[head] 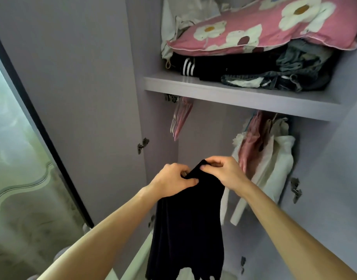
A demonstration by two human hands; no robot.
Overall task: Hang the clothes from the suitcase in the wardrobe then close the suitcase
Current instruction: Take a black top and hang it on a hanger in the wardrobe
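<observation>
Both hands are up at the top edge of the black garment [189, 229]. My left hand [173, 177] pinches the fabric between thumb and curled fingers, and my right hand [224, 171] grips it just beside. It hangs straight down in front of the open wardrobe [161, 150], hem cut off at the bottom of the view. Is there a hanger inside the fabric? I can't tell. Pink hangers [180, 118] dangle under the shelf [234, 96], hooks lost in shadow. Cream and pink clothes [274, 158] hang on the right, partly behind my right wrist.
</observation>
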